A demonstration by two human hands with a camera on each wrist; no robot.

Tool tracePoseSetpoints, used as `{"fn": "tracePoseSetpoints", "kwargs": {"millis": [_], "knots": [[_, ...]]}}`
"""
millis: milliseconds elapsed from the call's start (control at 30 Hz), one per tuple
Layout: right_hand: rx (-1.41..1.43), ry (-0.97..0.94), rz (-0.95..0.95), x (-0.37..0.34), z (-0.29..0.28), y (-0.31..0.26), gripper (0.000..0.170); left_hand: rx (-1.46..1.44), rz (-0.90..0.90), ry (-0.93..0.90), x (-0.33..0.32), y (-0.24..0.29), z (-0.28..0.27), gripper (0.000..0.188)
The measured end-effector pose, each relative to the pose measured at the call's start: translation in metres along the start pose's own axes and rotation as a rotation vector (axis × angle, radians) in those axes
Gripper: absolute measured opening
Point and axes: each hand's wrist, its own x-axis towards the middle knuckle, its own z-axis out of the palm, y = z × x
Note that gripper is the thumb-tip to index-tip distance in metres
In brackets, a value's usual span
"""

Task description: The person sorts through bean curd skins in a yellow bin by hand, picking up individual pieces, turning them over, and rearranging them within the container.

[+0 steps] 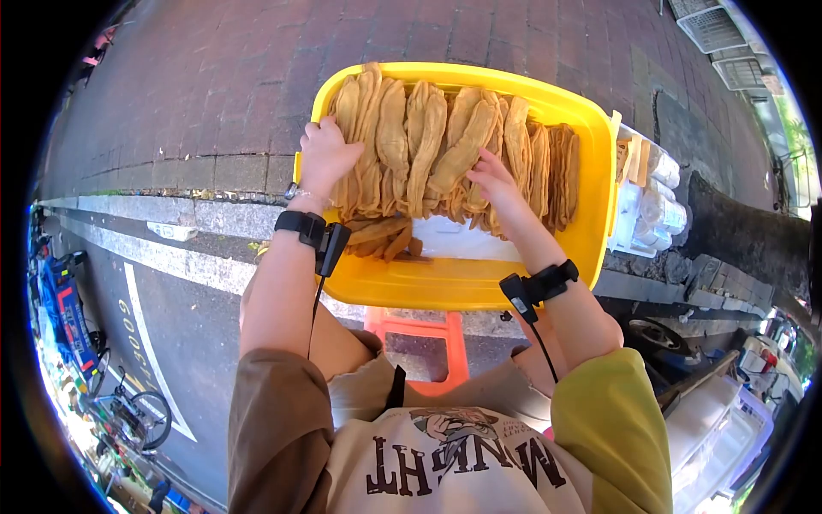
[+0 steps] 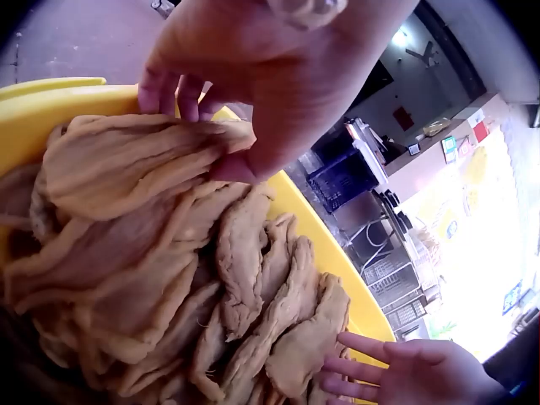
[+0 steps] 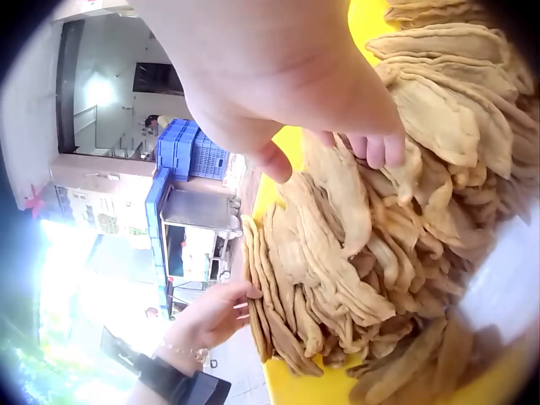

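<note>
A long yellow tub point(image 1: 598, 214) holds a row of flat, wrinkled tan strips point(image 1: 425, 146) standing on edge, packed side by side. My left hand point(image 1: 328, 158) is at the row's left end by the tub wall. In the left wrist view, its thumb point(image 2: 236, 167) lies on the near side of a tan strip point(image 2: 126, 164) and its fingers are behind, pinching the end. Right of the row's middle, my right hand point(image 1: 499, 188) has its fingers extended, with the fingertips touching a tan strip point(image 2: 308, 337).
Shorter brown pieces point(image 1: 381, 237) lie at the tub's near left, beside a white patch point(image 1: 467, 238) of its floor. A pink-orange stool point(image 1: 458, 343) stands below the tub. Clear plastic containers point(image 1: 661, 206) sit to the right, near a tree trunk point(image 1: 745, 231).
</note>
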Motion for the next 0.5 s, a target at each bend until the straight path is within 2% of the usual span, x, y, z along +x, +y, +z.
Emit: {"fn": "tracePoseSetpoints", "kwargs": {"millis": [67, 133, 233, 333, 367, 433, 500], "knots": [[-0.053, 0.032, -0.038, -0.001, 0.009, 0.003, 0.067, 0.043, -0.003, 0.02, -0.001, -0.001, 0.003, 0.063], [0.079, 0.028, -0.117, -0.003, 0.012, 0.006, 0.062, 0.006, 0.095, 0.123, -0.002, -0.004, 0.006, 0.054], [0.023, -0.067, -0.079, 0.003, 0.006, 0.01, 0.054, -0.068, 0.146, 0.151, -0.002, -0.005, 0.007, 0.052], [0.017, -0.052, -0.08, 0.007, 0.007, 0.012, 0.05, -0.088, 0.13, 0.21, 0.0, -0.005, 0.009, 0.052], [0.017, -0.053, -0.081, 0.007, 0.007, 0.012, 0.05, -0.088, 0.13, 0.212, -0.001, -0.005, 0.01, 0.052], [0.16, -0.079, -0.036, 0.005, 0.009, 0.007, 0.05, 0.065, 0.103, 0.089, -0.005, 0.0, 0.007, 0.052], [0.17, -0.094, -0.043, 0.004, 0.007, 0.005, 0.051, 0.059, 0.104, 0.097, -0.004, 0.0, 0.006, 0.051]]}}
